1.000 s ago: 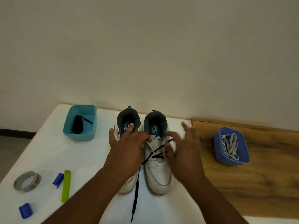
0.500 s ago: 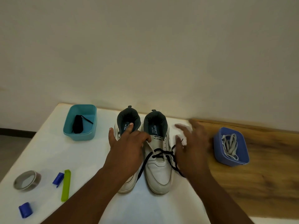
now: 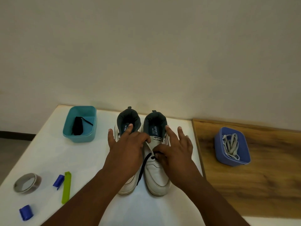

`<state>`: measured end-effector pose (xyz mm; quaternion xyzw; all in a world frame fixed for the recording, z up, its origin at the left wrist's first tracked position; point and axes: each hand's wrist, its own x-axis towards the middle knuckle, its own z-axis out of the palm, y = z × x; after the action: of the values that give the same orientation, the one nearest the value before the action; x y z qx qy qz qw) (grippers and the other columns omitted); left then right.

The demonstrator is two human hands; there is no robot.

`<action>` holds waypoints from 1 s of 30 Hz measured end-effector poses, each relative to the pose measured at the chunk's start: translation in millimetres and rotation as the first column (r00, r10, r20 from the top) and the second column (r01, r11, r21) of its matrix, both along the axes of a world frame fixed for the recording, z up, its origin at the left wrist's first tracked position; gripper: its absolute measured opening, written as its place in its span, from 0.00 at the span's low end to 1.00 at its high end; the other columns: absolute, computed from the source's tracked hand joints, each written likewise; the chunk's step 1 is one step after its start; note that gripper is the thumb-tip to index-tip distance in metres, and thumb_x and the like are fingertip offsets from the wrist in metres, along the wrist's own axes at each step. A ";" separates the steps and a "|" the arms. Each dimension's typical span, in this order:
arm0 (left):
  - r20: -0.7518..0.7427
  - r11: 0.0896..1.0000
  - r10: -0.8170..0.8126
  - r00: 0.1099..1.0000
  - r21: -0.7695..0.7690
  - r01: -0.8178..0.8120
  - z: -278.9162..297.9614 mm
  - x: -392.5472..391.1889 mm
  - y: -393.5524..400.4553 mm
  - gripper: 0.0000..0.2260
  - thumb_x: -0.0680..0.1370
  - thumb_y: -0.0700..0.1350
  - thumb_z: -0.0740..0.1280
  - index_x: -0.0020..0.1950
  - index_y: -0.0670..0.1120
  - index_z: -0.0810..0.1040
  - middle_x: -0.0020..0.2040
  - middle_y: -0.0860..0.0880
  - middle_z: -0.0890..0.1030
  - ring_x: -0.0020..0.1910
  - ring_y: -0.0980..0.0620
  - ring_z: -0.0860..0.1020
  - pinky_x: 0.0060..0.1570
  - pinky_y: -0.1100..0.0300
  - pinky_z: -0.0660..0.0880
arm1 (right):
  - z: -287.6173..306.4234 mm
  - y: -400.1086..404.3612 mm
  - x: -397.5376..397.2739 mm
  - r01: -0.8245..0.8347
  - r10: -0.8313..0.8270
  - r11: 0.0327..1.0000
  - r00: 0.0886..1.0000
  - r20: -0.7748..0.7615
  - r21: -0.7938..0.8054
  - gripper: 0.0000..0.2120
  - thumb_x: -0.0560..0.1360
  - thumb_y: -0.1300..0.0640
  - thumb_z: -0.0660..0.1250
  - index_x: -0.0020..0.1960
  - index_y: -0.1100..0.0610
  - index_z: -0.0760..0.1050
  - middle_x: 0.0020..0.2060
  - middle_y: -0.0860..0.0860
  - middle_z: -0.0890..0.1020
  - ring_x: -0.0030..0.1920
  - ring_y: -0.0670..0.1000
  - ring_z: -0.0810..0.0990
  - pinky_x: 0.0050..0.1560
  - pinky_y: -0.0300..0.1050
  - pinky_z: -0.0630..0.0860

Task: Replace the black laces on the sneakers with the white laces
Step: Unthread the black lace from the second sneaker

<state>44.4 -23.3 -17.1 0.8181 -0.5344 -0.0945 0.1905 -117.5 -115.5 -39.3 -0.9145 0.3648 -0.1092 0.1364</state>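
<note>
Two white sneakers stand side by side on the white table (image 3: 48,154), toes toward the person, heels toward the wall. The right sneaker (image 3: 157,173) serves as the landmark here. The left sneaker (image 3: 128,183) sits just beside it on its left, touching or nearly so.

The left hand (image 3: 128,149) lies over the left sneaker with fingers straight and spread; its fingertips reach that shoe's collar, and the edge of the hand meets the tongue of the right sneaker. It grips nothing that can be seen.

The right hand (image 3: 175,152) rests on the right sneaker's eyelet area. Its thumb and a curled finger pinch the black lace (image 3: 144,163) at the lowest eyelets, while the other fingers stretch out toward the heel. From the pinch, the lace trails down toward the toes, in the gap between the two shoes.

Well to the right of the right sneaker, on a wooden surface (image 3: 260,185), a blue tub (image 3: 219,150) holds the white laces (image 3: 230,146). Well to its left, a teal tub (image 3: 68,128) holds a bundled black lace (image 3: 78,128).

Farther left and nearer the person lie a green clip (image 3: 66,187), a roll of tape (image 3: 26,182), and two small blue pieces (image 3: 58,180), (image 3: 26,212).
</note>
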 end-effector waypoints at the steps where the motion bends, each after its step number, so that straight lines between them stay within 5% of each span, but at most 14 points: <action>1: 0.004 1.000 -0.001 1.000 0.001 0.001 -1.3 0.3 0.4 0.14 0.81 0.43 0.62 0.60 0.62 0.73 0.65 0.61 0.77 0.81 0.53 0.54 0.75 0.33 0.40 | 0.1 -0.6 0.0 0.008 -0.008 1.000 1.000 0.016 -0.007 0.03 0.79 0.48 0.69 0.49 0.39 0.80 0.81 0.50 0.59 0.82 0.60 0.45 0.78 0.63 0.45; 5: 0.013 1.000 -0.014 1.000 0.004 0.014 -1.1 -1.0 -1.0 0.16 0.80 0.42 0.64 0.61 0.62 0.73 0.65 0.62 0.77 0.81 0.53 0.54 0.74 0.33 0.40 | 11.4 -12.4 -9.4 0.194 -0.171 0.965 0.975 0.141 -0.177 0.06 0.81 0.54 0.64 0.49 0.48 0.79 0.69 0.54 0.74 0.73 0.59 0.67 0.70 0.61 0.64; 7: 0.011 1.000 -0.017 1.000 0.012 0.017 -0.4 -2.5 -2.2 0.16 0.80 0.43 0.63 0.62 0.62 0.73 0.64 0.62 0.77 0.81 0.53 0.53 0.74 0.33 0.40 | 15.8 -16.6 -13.9 0.345 -0.298 0.935 0.890 0.346 -0.082 0.09 0.82 0.55 0.58 0.48 0.52 0.76 0.57 0.53 0.77 0.61 0.54 0.73 0.60 0.57 0.72; 10: 0.009 1.000 -0.011 1.000 0.000 0.011 -0.2 -2.3 -2.8 0.14 0.81 0.44 0.63 0.61 0.63 0.73 0.64 0.62 0.77 0.81 0.52 0.55 0.74 0.32 0.40 | 25.6 -21.5 -15.0 0.413 -0.517 0.852 0.565 0.643 0.322 0.10 0.85 0.53 0.54 0.49 0.50 0.72 0.47 0.51 0.78 0.48 0.50 0.76 0.53 0.58 0.76; 12: 0.004 1.000 -0.005 1.000 0.006 0.005 -1.2 -1.7 -2.5 0.13 0.82 0.46 0.62 0.61 0.63 0.73 0.66 0.62 0.76 0.81 0.52 0.55 0.74 0.32 0.40 | 39.6 -21.4 -12.5 0.221 -0.618 0.786 0.290 0.731 0.577 0.10 0.86 0.57 0.55 0.50 0.51 0.74 0.49 0.51 0.82 0.48 0.50 0.81 0.55 0.52 0.79; 14: 0.014 1.000 -0.005 1.000 0.004 0.005 -2.6 -1.8 -2.3 0.10 0.82 0.50 0.60 0.62 0.63 0.72 0.68 0.61 0.75 0.81 0.52 0.55 0.74 0.32 0.41 | 56.5 -18.8 -12.0 -0.057 -0.674 0.720 0.183 0.716 0.692 0.12 0.85 0.63 0.53 0.48 0.55 0.74 0.44 0.54 0.83 0.40 0.52 0.81 0.45 0.45 0.78; 16: 0.027 1.000 0.002 1.000 0.002 -0.002 -3.8 -3.2 -2.7 0.10 0.82 0.58 0.58 0.62 0.63 0.71 0.68 0.61 0.74 0.81 0.51 0.54 0.73 0.32 0.41 | 66.9 -16.9 -17.1 -0.247 -0.727 0.584 0.264 0.634 0.773 0.14 0.83 0.62 0.53 0.43 0.56 0.72 0.35 0.54 0.79 0.31 0.51 0.73 0.32 0.43 0.71; 18: 0.029 1.000 0.014 0.999 -0.010 -0.014 -4.9 -5.6 -4.6 0.13 0.80 0.64 0.58 0.62 0.63 0.71 0.68 0.61 0.73 0.81 0.50 0.53 0.73 0.32 0.41 | 68.1 -20.1 -25.2 -0.277 -0.689 0.447 0.500 0.525 0.850 0.13 0.79 0.57 0.57 0.36 0.55 0.69 0.29 0.53 0.71 0.28 0.51 0.65 0.28 0.43 0.63; 20: 0.033 1.000 0.016 0.999 -0.015 -0.016 -6.1 -6.8 -6.4 0.15 0.78 0.66 0.59 0.61 0.63 0.71 0.67 0.59 0.71 0.81 0.49 0.52 0.73 0.32 0.41 | 60.0 -27.4 -35.1 -0.099 -0.405 0.590 0.823 0.399 0.801 0.17 0.77 0.53 0.63 0.31 0.52 0.65 0.27 0.50 0.66 0.28 0.49 0.62 0.29 0.43 0.62; 22: 0.044 0.999 0.018 0.999 -0.029 -0.017 -7.0 -7.7 -7.2 0.14 0.77 0.65 0.63 0.60 0.63 0.72 0.69 0.58 0.69 0.81 0.48 0.51 0.73 0.32 0.41 | 47.6 -31.9 -44.3 0.012 -0.059 0.837 0.996 0.067 0.547 0.23 0.79 0.52 0.66 0.28 0.52 0.64 0.25 0.47 0.65 0.27 0.46 0.64 0.30 0.43 0.63; 25: 0.069 0.998 0.014 0.998 -0.057 -0.010 -7.6 -10.6 -8.2 0.14 0.75 0.63 0.67 0.58 0.63 0.74 0.73 0.54 0.66 0.81 0.45 0.50 0.73 0.33 0.42 | 31.9 -34.9 -54.5 0.143 -0.081 0.936 0.977 -0.198 0.322 0.21 0.76 0.50 0.67 0.27 0.53 0.65 0.23 0.48 0.69 0.24 0.45 0.67 0.29 0.48 0.67; 27: 0.089 0.997 0.008 0.996 -0.076 -0.001 -7.3 -12.1 -9.7 0.14 0.75 0.63 0.67 0.59 0.63 0.76 0.76 0.52 0.64 0.81 0.43 0.48 0.74 0.33 0.41 | 27.3 -33.1 -52.2 0.196 -0.155 0.964 0.964 -0.218 0.182 0.15 0.75 0.50 0.67 0.32 0.52 0.71 0.28 0.47 0.75 0.28 0.45 0.72 0.31 0.45 0.72; 30: 0.143 0.996 -0.032 0.989 -0.081 0.044 -8.9 -15.3 -11.5 0.11 0.77 0.62 0.63 0.57 0.65 0.79 0.79 0.50 0.62 0.81 0.43 0.47 0.74 0.32 0.43 | 27.2 -24.6 -36.6 0.185 -0.178 0.978 0.981 -0.079 0.093 0.05 0.78 0.47 0.67 0.53 0.43 0.77 0.44 0.43 0.79 0.40 0.43 0.78 0.42 0.44 0.79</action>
<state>29.1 -34.8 -26.0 0.8038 -0.5654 -0.0172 0.1843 -154.1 -140.1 -12.1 -0.8727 0.4564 -0.0704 0.1585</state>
